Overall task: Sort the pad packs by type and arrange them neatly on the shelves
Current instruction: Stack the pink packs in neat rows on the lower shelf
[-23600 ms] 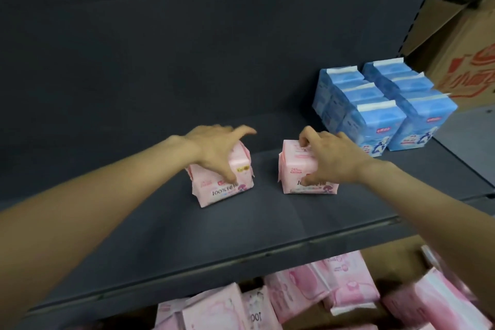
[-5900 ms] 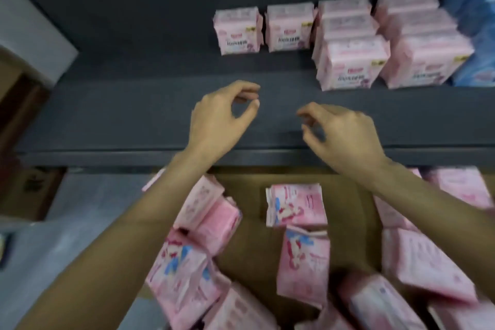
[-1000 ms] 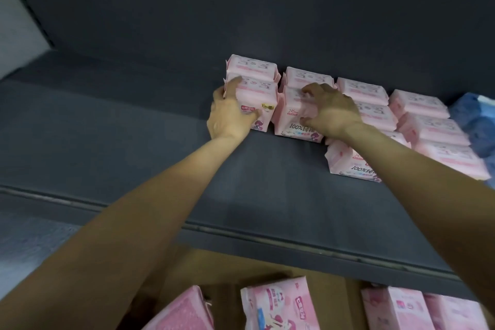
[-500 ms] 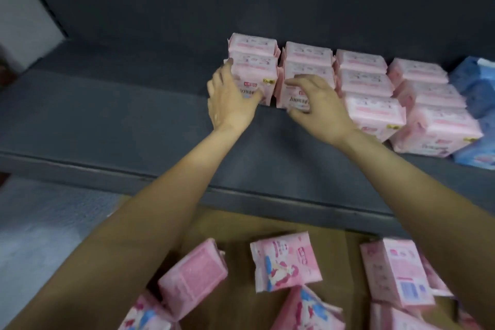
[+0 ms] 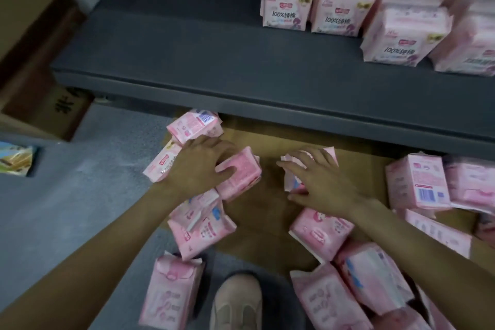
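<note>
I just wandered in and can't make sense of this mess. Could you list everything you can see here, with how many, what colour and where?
Pink plastic pad packs on shelf: four rows, standing upright at the shelf's right end.
Dark grey metal shelf: one, across the top.
Loose pink pad packs on floor: a dozen or more, scattered below the shelf.
Flat brown cardboard sheet: one, under the loose packs.
Brown cardboard box: one, far left.
Beige shoe: one, bottom centre.
Left hand: grips a dotted pink pack.
Right hand: fingers spread over a crumpled pink pack.
</note>
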{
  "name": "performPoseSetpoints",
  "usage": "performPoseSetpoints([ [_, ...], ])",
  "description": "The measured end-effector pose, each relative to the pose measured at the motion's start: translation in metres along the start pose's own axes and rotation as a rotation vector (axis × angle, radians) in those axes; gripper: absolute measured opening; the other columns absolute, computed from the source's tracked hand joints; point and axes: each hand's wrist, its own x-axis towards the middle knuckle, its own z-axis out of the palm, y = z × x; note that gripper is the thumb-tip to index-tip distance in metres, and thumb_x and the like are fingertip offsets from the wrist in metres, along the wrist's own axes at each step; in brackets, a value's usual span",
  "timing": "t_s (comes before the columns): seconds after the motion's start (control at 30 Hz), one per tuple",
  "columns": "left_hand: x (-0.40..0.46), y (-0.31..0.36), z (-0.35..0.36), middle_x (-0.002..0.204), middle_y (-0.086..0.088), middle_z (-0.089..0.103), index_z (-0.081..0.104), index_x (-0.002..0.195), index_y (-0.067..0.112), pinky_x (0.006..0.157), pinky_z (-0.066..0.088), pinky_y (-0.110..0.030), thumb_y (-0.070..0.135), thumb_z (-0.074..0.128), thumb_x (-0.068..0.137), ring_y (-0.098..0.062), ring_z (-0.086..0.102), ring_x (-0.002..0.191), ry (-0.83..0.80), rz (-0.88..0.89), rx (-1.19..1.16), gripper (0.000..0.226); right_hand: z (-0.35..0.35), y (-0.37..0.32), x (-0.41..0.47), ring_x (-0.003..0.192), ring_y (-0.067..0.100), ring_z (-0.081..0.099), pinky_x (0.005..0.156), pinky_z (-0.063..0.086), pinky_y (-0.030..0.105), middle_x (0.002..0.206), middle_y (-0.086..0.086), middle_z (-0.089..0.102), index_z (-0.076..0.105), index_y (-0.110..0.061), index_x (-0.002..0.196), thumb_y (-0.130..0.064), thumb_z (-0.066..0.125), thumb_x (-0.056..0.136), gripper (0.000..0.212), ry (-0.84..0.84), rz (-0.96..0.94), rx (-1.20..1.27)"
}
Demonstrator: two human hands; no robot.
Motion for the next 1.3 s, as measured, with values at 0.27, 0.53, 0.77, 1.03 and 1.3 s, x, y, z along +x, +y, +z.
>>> performPoseSetpoints([
  [0.27, -0.067, -0.037, 0.021, 0.151, -0.002, 0.026, 0.028, 0.144, 0.035, 0.104, 0.037, -0.048, 0.088, 0.038, 0.049, -0.027, 0.027, 0.136, 0.008, -0.397, -0.169, 0.11, 0.027, -0.004, 0.015, 0.144, 0.032, 0.008, 0.112, 0.019, 0.049, 0.159, 0.002, 0.013, 0.019, -0.03, 0.149, -0.045, 0.05, 0.091, 0.067, -0.161, 0.101, -0.239],
  [0.53, -0.081, -0.043, 0.044, 0.14, -0.006, 0.029, 0.022, 0.144, 0.037, 0.1, 0.043, -0.046, 0.077, 0.064, 0.045, -0.027, 0.039, 0.123, -0.005, -0.452, -0.362, 0.115, 0.024, -0.03, 0.014, 0.145, 0.026, 0.01, 0.115, 0.014, 0.043, 0.158, 0.001, 0.015, 0.019, -0.031, 0.15, -0.039, 0.056, 0.09, 0.07, -0.068, 0.046, -0.008],
  [0.77, -0.051, 0.001, 0.053, 0.156, 0.0, 0.009, 0.013, 0.147, 0.04, 0.113, 0.018, -0.047, 0.068, 0.062, 0.074, -0.026, 0.013, 0.143, -0.108, -0.288, -0.349, 0.092, 0.014, -0.05, 0.044, 0.147, 0.021, -0.003, 0.117, 0.001, 0.047, 0.16, -0.004, 0.007, 0.013, -0.033, 0.15, -0.043, 0.056, 0.09, 0.075, -0.185, -0.066, -0.02],
  [1.03, -0.058, -0.026, 0.038, 0.151, 0.005, 0.033, 0.044, 0.139, 0.032, 0.112, 0.025, -0.035, 0.05, 0.034, 0.099, -0.018, 0.033, 0.137, 0.111, -0.251, -0.529, 0.045, -0.026, -0.041, 0.042, 0.131, 0.016, 0.038, 0.105, 0.033, 0.031, 0.141, -0.004, 0.046, 0.052, -0.026, 0.133, -0.012, 0.055, 0.089, 0.045, -0.034, -0.139, 0.064],
  [1.3, -0.054, -0.11, 0.051, 0.154, -0.01, 0.022, 0.014, 0.151, 0.021, 0.112, 0.027, -0.05, 0.051, 0.078, 0.068, -0.032, 0.021, 0.139, 0.058, -0.564, -0.252, 0.109, -0.026, -0.093, 0.098, 0.136, 0.014, 0.023, 0.108, 0.024, 0.037, 0.148, -0.016, 0.028, 0.031, -0.039, 0.143, -0.058, 0.057, 0.084, 0.067, -0.304, -0.298, 0.027],
])
